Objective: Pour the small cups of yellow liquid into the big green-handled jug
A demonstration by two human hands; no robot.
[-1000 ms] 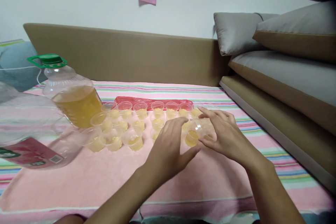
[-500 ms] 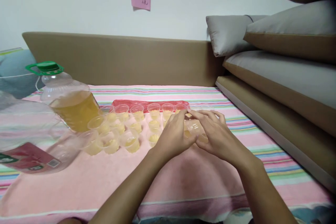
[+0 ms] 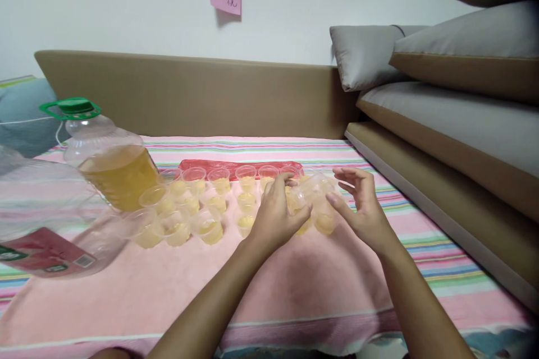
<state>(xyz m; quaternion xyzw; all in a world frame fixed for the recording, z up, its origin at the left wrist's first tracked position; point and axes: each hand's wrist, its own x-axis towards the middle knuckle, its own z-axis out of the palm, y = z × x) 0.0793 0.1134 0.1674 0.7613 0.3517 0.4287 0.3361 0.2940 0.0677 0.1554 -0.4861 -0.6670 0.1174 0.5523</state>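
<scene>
Several small clear plastic cups (image 3: 209, 226) with yellow liquid stand in rows on a pink towel (image 3: 210, 280). My left hand (image 3: 278, 216) is curled, its fingertips pinching the rim of a clear cup (image 3: 300, 200) near the right end of the rows. My right hand (image 3: 362, 205) hovers just right of another cup (image 3: 325, 223), fingers spread and apart from it, holding nothing.
A large oil jug (image 3: 110, 161) with a green cap stands at the left, half full of yellow liquid. An empty clear bottle (image 3: 50, 224) with a red label lies in front of it. A red strip (image 3: 240, 166) lies behind the cups. Cushions (image 3: 458, 67) rise at right.
My right hand has let go of the cup it held with the left and opened, drawing slightly right. The left hand stays curled on a cup.
</scene>
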